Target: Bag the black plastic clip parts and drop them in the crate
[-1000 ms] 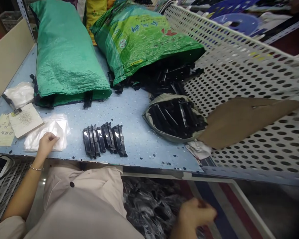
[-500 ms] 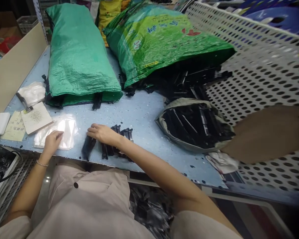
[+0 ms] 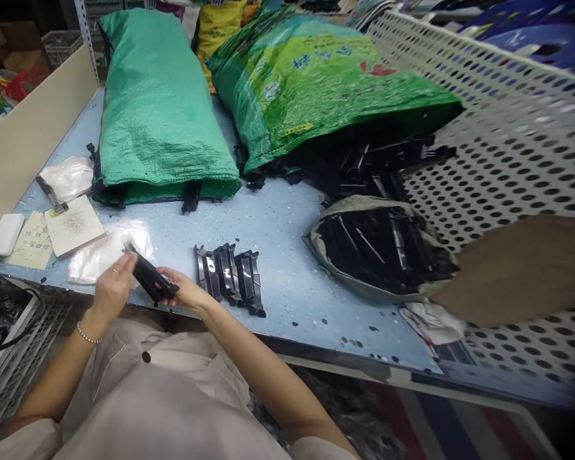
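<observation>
A long black plastic part [image 3: 151, 278] slants in the air above the table's front edge. My right hand [image 3: 186, 292] grips its lower end from the right. At the upper end, the fingers of my left hand [image 3: 112, 291] are closed against the same part; a pale blur at its tip is too smeared to name. Behind my left hand lies a stack of clear plastic bags [image 3: 93, 259]. Three similar black parts [image 3: 229, 275] stand side by side on the table, right of my right hand.
A green woven sack [image 3: 158, 115] and a printed green sack [image 3: 316, 89] lie behind, black parts at their mouths. To the right are an opened sack of black parts [image 3: 374, 249] and a perforated white panel [image 3: 508, 140]. A white device [image 3: 4, 234] sits left.
My right hand has drawn one black part leftward, away from the row, and lifted it. My left hand has moved from the clear bags to the part's upper end.
</observation>
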{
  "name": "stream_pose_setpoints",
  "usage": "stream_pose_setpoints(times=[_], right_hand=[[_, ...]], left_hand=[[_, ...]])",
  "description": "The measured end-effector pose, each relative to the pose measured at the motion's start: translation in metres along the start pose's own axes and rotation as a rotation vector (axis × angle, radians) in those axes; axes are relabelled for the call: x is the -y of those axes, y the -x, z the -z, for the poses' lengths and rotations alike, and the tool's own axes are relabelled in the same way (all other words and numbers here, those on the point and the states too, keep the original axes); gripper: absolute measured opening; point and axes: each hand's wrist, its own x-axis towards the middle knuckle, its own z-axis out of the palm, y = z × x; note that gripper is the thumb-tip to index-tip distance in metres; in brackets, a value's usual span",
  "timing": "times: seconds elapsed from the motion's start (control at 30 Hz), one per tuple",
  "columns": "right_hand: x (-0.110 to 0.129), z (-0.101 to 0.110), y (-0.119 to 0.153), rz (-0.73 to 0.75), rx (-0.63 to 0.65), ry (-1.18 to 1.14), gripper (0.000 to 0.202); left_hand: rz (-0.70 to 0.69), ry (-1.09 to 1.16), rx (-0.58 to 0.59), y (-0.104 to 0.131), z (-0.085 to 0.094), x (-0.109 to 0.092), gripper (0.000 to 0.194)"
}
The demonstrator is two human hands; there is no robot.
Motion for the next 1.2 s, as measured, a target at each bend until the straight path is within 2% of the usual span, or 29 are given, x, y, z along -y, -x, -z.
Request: stream_pose_setpoints(times=[0.07, 0.1, 0.17, 0.23, 0.3, 0.43, 0.53, 0.63, 0.73, 0.87, 0.97, 1.1, 1.2], right_hand=[[-0.001, 0.005, 0.015, 0.115, -0.064, -0.076, 0.076], [-0.002, 0.008, 0.024, 0.169, -0.092, -0.111, 0.088], [-0.006, 0.015, 0.045, 0.242, -0.127, -0.162, 0.100], [-0.011, 0.023, 0.065, 0.261, -0.152, -0.193, 0.096], [-0.016, 0.027, 0.080, 0.254, -0.186, -0.219, 0.083], [-0.021, 0.030, 0.092, 0.333, -0.271, -0.270, 0.069], [-0.020, 0.030, 0.101, 0.384, -0.298, -0.275, 0.080], [-0.018, 0.028, 0.112, 0.339, -0.258, -0.266, 0.088], [-0.018, 0.025, 0.115, 0.289, -0.243, -0.283, 0.079], [-0.022, 0.030, 0.102, 0.311, -0.292, -0.325, 0.061], [-0.023, 0.038, 0.095, 0.357, -0.367, -0.362, 0.051], [-0.016, 0.037, 0.092, 0.393, -0.411, -0.344, 0.049], [-0.007, 0.032, 0.101, 0.450, -0.555, -0.238, 0.059]], left_hand=[[-0.156, 0.125, 0.018, 0.001, -0.003, -0.027, 0.060], [-0.188, 0.174, 0.013, 0.000, -0.007, -0.037, 0.061], [-0.151, 0.210, -0.053, -0.002, -0.020, -0.047, 0.061], [-0.056, 0.204, -0.156, -0.009, -0.036, -0.049, 0.060], [-0.029, 0.217, -0.211, -0.015, -0.052, -0.054, 0.060], [-0.192, 0.308, -0.201, -0.018, -0.072, -0.079, 0.063], [-0.271, 0.355, -0.156, -0.016, -0.075, -0.090, 0.064], [-0.145, 0.332, -0.181, -0.022, -0.080, -0.082, 0.065], [-0.057, 0.332, -0.206, -0.027, -0.087, -0.079, 0.065], [-0.137, 0.378, -0.186, -0.017, -0.089, -0.094, 0.065], [-0.251, 0.432, -0.115, -0.009, -0.083, -0.100, 0.066], [-0.182, 0.408, -0.110, -0.005, -0.074, -0.105, 0.066], [-0.345, 0.514, -0.049, -0.001, -0.070, -0.120, 0.065]])
